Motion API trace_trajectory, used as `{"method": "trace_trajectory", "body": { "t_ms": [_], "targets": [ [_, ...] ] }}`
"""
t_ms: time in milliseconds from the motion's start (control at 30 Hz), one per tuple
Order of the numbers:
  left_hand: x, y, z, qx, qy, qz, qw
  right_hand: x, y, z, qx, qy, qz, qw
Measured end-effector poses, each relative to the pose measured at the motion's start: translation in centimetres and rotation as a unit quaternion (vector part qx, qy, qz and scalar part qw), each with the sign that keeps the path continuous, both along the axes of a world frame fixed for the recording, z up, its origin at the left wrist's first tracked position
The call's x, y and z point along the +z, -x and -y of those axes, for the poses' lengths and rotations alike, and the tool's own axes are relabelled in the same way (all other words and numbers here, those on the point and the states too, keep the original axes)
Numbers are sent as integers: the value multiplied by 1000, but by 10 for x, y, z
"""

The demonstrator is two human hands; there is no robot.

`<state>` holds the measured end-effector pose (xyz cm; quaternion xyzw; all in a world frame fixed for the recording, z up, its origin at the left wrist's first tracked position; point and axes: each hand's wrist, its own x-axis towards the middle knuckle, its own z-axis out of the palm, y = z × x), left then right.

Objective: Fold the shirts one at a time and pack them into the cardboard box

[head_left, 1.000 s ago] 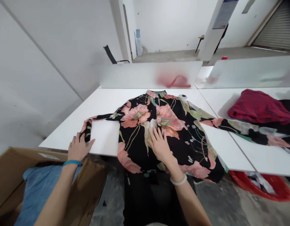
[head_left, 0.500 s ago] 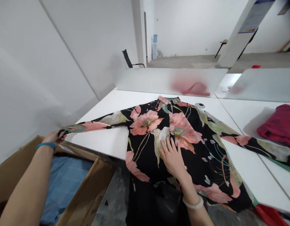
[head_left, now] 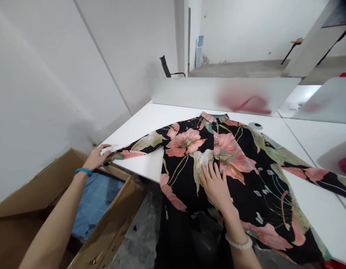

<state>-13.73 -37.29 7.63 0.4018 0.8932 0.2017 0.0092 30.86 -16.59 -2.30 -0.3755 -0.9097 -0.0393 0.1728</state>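
One camera, worn on the person's head, looks forward and down over the desk [head_left: 156, 117] from its near edge. The floral shirt [head_left: 237, 153] fills the middle at close range, and both forearms come in from the bottom. The camera looks steeply into the carton [head_left: 113, 224] at lower left, while the frosted divider [head_left: 189, 89] crosses higher up, with the water dispenser [head_left: 199, 52] well beyond.
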Motion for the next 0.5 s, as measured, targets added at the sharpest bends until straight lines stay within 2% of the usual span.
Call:
{"method": "trace_trajectory", "body": {
  "t_ms": [67, 133, 167, 233, 300, 400, 500],
  "targets": [
    [-1, -19, -18, -102, 52, -31, 993, 0, 0, 0, 1, -2, 1, 1000],
    [-3, -39, -34, -208, 112, -75, 969, 1, -1, 0, 1, -3, 3, 1000],
    [-4, -48, -39, -242, 136, -91, 956, 1, -1, 0, 1, -2, 5, 1000],
    [-5, -63, -42, -261, 162, -99, 947, 2, -1, 0, -1, 4, 7, 1000],
    [-6, -71, -35, -222, 180, -97, 953, 2, 0, 0, -1, 8, 8, 1000],
    [-4, -68, -15, -68, 208, -88, 972, 2, 0, 0, -2, 11, 8, 1000],
    [2, -53, 8, 68, 221, -79, 970, 1, 1, 0, -6, 18, 2, 1000]
  ]
}}
